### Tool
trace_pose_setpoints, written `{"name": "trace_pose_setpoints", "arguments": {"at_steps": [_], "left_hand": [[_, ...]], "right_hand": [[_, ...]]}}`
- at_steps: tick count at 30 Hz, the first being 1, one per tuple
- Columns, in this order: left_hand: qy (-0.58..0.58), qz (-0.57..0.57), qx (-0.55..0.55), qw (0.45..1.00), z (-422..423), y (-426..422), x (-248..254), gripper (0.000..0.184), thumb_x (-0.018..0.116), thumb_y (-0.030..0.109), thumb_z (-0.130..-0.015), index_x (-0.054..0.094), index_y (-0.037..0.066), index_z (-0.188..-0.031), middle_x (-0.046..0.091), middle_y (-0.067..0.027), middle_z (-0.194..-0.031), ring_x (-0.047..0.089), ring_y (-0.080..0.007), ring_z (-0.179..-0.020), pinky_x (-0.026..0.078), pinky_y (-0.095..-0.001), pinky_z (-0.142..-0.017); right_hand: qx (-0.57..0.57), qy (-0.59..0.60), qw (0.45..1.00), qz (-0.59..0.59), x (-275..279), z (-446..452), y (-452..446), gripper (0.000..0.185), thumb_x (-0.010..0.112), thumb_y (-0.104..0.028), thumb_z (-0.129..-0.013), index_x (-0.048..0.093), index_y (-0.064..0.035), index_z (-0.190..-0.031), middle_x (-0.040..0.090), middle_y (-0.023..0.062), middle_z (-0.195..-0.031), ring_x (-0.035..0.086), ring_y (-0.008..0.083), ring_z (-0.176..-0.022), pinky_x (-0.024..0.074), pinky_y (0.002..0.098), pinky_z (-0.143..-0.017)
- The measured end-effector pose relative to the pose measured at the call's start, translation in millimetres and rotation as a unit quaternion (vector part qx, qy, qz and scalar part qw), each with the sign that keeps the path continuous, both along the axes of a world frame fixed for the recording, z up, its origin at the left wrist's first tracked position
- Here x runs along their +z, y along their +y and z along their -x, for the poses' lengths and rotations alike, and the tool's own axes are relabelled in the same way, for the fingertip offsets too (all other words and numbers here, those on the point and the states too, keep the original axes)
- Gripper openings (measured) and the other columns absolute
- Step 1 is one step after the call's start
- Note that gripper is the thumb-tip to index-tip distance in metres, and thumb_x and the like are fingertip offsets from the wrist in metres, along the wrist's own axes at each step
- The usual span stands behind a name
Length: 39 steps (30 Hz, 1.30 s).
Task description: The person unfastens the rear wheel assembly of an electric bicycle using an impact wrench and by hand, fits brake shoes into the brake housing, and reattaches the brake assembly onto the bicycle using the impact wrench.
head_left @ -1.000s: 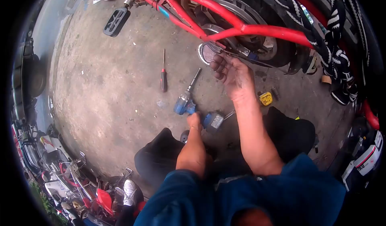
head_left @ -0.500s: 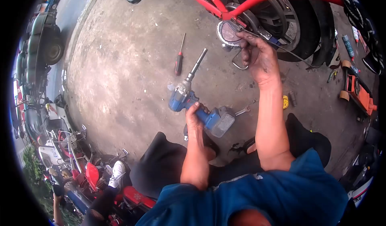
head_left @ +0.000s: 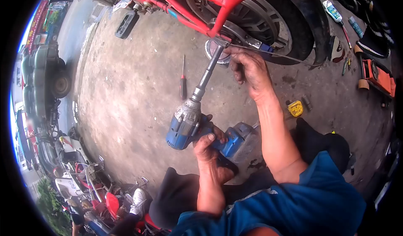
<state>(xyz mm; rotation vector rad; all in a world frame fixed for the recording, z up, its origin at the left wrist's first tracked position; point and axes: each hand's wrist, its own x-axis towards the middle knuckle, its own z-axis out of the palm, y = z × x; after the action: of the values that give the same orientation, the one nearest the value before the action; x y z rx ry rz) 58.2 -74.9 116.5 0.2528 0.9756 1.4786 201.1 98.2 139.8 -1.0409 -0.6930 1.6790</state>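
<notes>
The left hand (head_left: pixel 205 145) wraps the power drill (head_left: pixel 183 126), apparently to line its long socket (head_left: pixel 210 69) up with the red frame (head_left: pixel 229 4), beside which the right hand (head_left: pixel 250 70) half-curls, its hold unclear.

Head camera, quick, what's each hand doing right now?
Left hand: closed around the handle of the blue power tool.
Right hand: fingers partly curled beside the red frame; can't tell whether it grips anything.

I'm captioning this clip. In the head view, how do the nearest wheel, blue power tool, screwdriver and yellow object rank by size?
1. Nearest wheel, though partly cut off
2. Blue power tool
3. Screwdriver and yellow object, unranked: the screwdriver looks longer, the yellow object broader
</notes>
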Motion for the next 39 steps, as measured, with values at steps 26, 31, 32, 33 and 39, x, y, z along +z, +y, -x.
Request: {"name": "trace_pose_setpoints", "arguments": {"at_steps": [26, 31, 32, 33, 39], "left_hand": [[0.177, 0.060, -0.004, 0.982, 15, 19, 27, 0.056, 0.066, 0.012, -0.065, 0.049, -0.006, -0.115, 0.054, -0.0109, -0.069, 0.053, -0.0217, -0.051, 0.047, -0.0348, -0.049], [0.039, 0.055, -0.018, 0.998, 8, 13, 9, 0.052, 0.066, 0.012, -0.065, 0.050, -0.005, -0.112, 0.052, -0.0111, -0.063, 0.052, -0.0232, -0.050, 0.048, -0.0363, -0.050], [0.019, 0.062, -0.013, 0.998, 3, 13, 11, 0.052, 0.066, 0.011, -0.064, 0.050, -0.005, -0.110, 0.051, -0.0117, -0.064, 0.052, -0.0234, -0.050, 0.047, -0.0356, -0.050], [0.000, 0.068, -0.008, 0.998, -1, 14, 13, 0.052, 0.066, 0.010, -0.062, 0.050, -0.006, -0.109, 0.051, -0.0122, -0.064, 0.052, -0.0236, -0.049, 0.047, -0.0350, -0.050], [-0.055, 0.030, -0.036, 0.997, -1, 18, 17, 0.052, 0.070, 0.014, -0.063, 0.050, -0.005, -0.107, 0.050, -0.0113, -0.062, 0.052, -0.0234, -0.050, 0.048, -0.0360, -0.051]], "right_hand": [[-0.021, -0.102, 0.994, -0.037, 4, 9, 3, 0.021, 0.056, -0.015, -0.087, 0.066, 0.0001, -0.098, 0.059, 0.0021, -0.064, 0.054, 0.0080, -0.051, 0.0433, 0.0209, -0.045], [-0.114, -0.100, 0.988, -0.035, -11, 22, -6, 0.019, 0.060, -0.019, -0.088, 0.065, -0.0006, -0.090, 0.059, 0.0029, -0.064, 0.055, 0.0087, -0.051, 0.0444, 0.0213, -0.046], [-0.141, -0.113, 0.984, 0.002, -23, 21, -12, 0.021, 0.063, -0.023, -0.088, 0.062, -0.0021, -0.088, 0.060, 0.0027, -0.068, 0.056, 0.0087, -0.053, 0.0445, 0.0206, -0.047], [-0.162, -0.109, 0.981, 0.006, -27, 23, -15, 0.023, 0.064, -0.025, -0.087, 0.062, -0.0023, -0.089, 0.060, 0.0027, -0.070, 0.056, 0.0089, -0.054, 0.0446, 0.0205, -0.047], [-0.117, -0.015, 0.991, 0.067, -26, 13, -9, 0.032, 0.070, -0.032, -0.084, 0.060, -0.0037, -0.097, 0.063, 0.0047, -0.079, 0.064, 0.0137, -0.064, 0.0482, 0.0216, -0.049]]}}
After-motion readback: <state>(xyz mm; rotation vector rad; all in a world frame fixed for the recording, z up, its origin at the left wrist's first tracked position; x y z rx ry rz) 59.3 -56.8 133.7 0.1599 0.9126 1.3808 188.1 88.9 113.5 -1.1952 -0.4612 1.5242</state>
